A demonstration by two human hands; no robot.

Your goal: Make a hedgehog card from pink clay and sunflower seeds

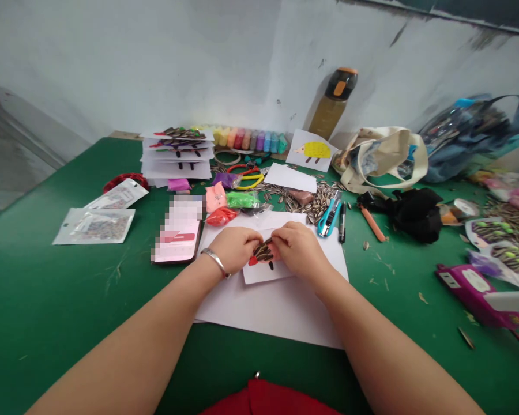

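Observation:
On a small white card (256, 276) lies a hedgehog figure of pink clay (275, 253), with a red clay tip (253, 261) and dark striped sunflower seeds (263, 252) as spines. My left hand (233, 249), wearing a silver bangle, is closed, its fingertips at the upper left of the seeds; what they pinch is hidden. From the other side my right hand (299, 246) pinches at the figure's top, where a seed shows by its fingertips. Under the card are larger white sheets (251, 311) on the green table (112, 311).
Behind lie bagged clays (242, 199), scissors (251, 181) and loose sunflower seeds (322, 202). A phone (179, 230) and packets (97, 225) are left; a box cutter (329, 216) and marker (342, 222) right. Farther stand stacked cards (177, 167), a bottle (331, 109) and a bag (384, 161).

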